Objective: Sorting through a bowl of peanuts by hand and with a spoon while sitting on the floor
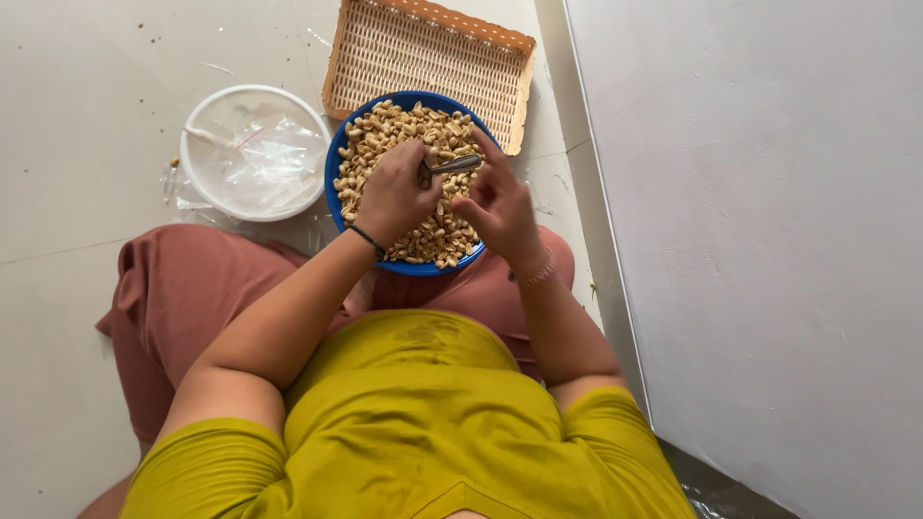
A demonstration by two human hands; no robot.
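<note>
- The floor point(87, 144) under me is pale tile, and a light wall point(769, 240) runs along my right side.
- My lap is covered by reddish-brown trousers point(183, 288); I sit cross-legged in a mustard-yellow shirt point(413, 423).
- A woven tan basket tray point(423, 58) lies on the floor beyond everything else, its near edge tucked just behind the bowl.
- A white round container point(255, 152) with crumpled clear plastic inside sits on the floor to the left of the bowl, just beside it.
- The blue bowl point(336, 178), heaped with pale nuts point(394, 130), rests at my knees, right under both of my hands.
- My left hand point(392, 197) is curled closed over the nuts, gripping the end of a small metal tool point(454, 164).
- My right hand point(500, 207) hovers close by with its fingers loosely spread, fingertips near the tool's other end; I cannot tell whether it pinches anything.
</note>
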